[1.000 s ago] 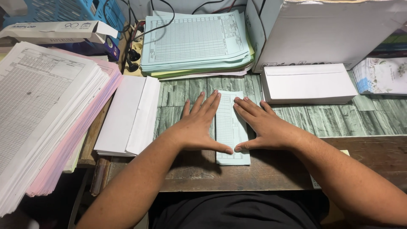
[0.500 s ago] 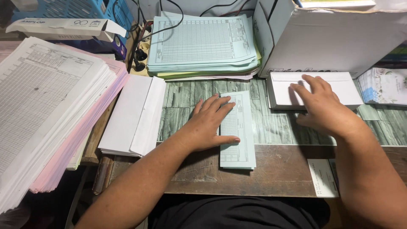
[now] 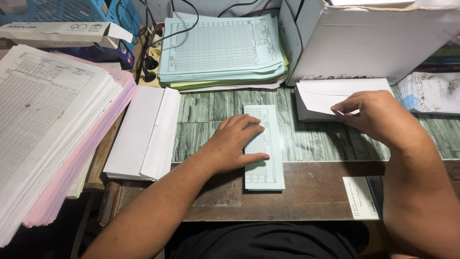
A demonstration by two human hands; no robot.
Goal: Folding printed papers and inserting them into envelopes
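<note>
Two hands work: left hand (image 3: 233, 144) lies flat on a folded pale-blue gridded form (image 3: 264, 148); right hand (image 3: 376, 115) pinches a white envelope (image 3: 326, 96).

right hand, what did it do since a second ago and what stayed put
The right hand left the folded blue form, reached right to the stack of white envelopes and pinched the top envelope, lifting its corner. The left hand stayed flat on the form, which has not moved.

A wooden desk (image 3: 306, 196) carries paper stacks (image 3: 220, 48), envelopes (image 3: 143, 134) and a folded form (image 3: 266, 158).
</note>
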